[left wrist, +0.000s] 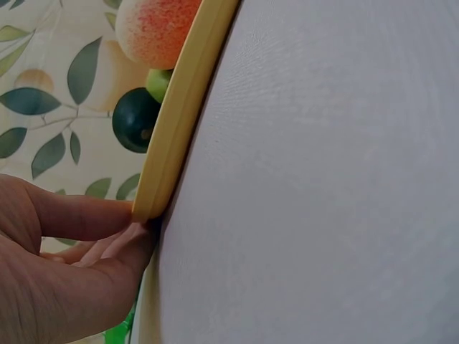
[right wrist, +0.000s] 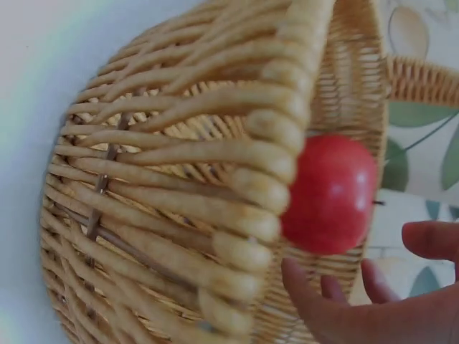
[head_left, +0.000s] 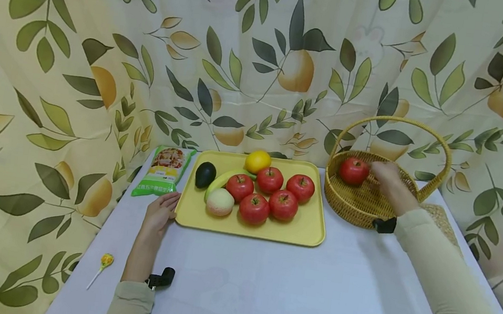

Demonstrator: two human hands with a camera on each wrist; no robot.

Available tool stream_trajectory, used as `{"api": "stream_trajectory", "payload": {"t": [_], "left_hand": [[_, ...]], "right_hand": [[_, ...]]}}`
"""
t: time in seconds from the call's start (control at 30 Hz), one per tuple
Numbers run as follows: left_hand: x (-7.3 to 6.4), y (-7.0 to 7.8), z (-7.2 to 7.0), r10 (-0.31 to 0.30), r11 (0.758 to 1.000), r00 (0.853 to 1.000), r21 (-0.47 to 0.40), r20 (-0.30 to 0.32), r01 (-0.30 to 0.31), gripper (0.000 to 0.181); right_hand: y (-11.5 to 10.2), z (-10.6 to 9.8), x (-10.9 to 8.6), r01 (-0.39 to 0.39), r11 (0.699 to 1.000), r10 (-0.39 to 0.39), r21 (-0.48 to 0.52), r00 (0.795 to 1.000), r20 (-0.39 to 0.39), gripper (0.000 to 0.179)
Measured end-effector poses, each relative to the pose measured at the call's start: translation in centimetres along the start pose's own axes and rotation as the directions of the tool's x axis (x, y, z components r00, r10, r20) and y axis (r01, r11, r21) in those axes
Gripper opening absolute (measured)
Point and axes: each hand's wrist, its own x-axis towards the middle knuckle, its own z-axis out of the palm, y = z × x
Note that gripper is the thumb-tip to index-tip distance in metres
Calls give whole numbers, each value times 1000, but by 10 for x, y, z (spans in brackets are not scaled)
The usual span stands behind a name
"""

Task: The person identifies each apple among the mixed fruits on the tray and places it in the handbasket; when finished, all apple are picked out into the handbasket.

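On the white tabletop (head_left: 263, 286), nearest the wearer, a yellow lollipop (head_left: 106, 260) lies in front of the yellow tray (head_left: 300, 224) and off to its left. Of the two hands, the left hand (head_left: 161, 211) comes next, its thumb and fingers pinching the tray's near left corner. Inside the tray, toward its front, sit a pale peach (head_left: 220, 202) and some of the five red apples (head_left: 254, 209), the rest grouped just behind; a banana (head_left: 215, 186) curves behind the peach, with a dark avocado (head_left: 205, 175) by the tray's left side and a lemon (head_left: 257, 162) at its back edge. A green packet (head_left: 165, 169) lies just left of the tray. Right of the tray stands a wicker basket (head_left: 349, 212) with a tall handle, holding one more red apple (head_left: 354, 171). The right hand (head_left: 389, 178) is over that basket; it is blurred from above, but the wrist view suggests loosely spread fingers near the apple, gripping nothing. A woven mat (head_left: 443, 219) shows beyond the basket's right side, and a leaf-patterned curtain (head_left: 243, 71) hangs behind the tray.
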Motion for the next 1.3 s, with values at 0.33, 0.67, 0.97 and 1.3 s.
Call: {"api": "stream_trajectory", "payload": {"t": [0.33, 0.67, 0.97, 1.3], "left_hand": [[2, 0, 0, -18, 1000, 1000, -13, -2, 18, 75], [0, 0, 0, -17, 1000, 1000, -11, -5, 17, 74], [2, -1, -1, -12, 1000, 1000, -5, -9, 12, 75], [2, -1, 0, -8, 1000, 1000, -3, -11, 8, 74]], "right_hand": [[-25, -2, -33, 84, 993, -88, -85, 995, -40, 56], [-42, 4, -60, 162, 984, -160, -73, 987, 33, 59], [-53, 11, -84, 216, 974, -210, -62, 973, 98, 59], [-57, 29, -102, 267, 956, -245, -124, 955, 169, 59]]}}
